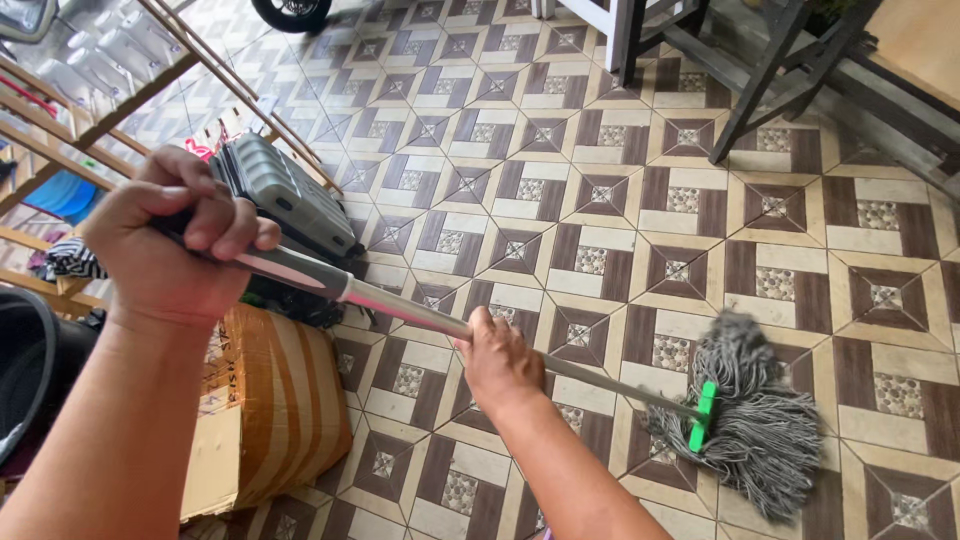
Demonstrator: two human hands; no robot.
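Seen from the head camera, looking down over the person's arms, the left hand (165, 235) is wrapped tight round the grey grip at the top of the mop handle (420, 318), fingers (215, 215) curled fully over it and the thumb tucked beneath. The right hand (497, 362) grasps the metal shaft lower down, about midway along, its fingers closed round the pole so that only the back of the hand shows. The handle slants down and to the right to a green clamp (704, 415), and from it the grey string mop head (757, 415) lies spread on the patterned tile floor (600, 190), strands fanned out to the right and flat against the tiles. Just beside the left forearm stands a taped cardboard box (265, 410), and behind it a grey ribbed hard case (285, 195) leans by a wooden rack (150, 90); dark chair legs (770, 80) stand well apart at the far side. To my eye the hold is sound for mopping: top hand steering, lower hand pressing. It would go best with the strands kept flat and spread, strokes drawn along the open tiles, and the head kept off the box, which would soak up water.
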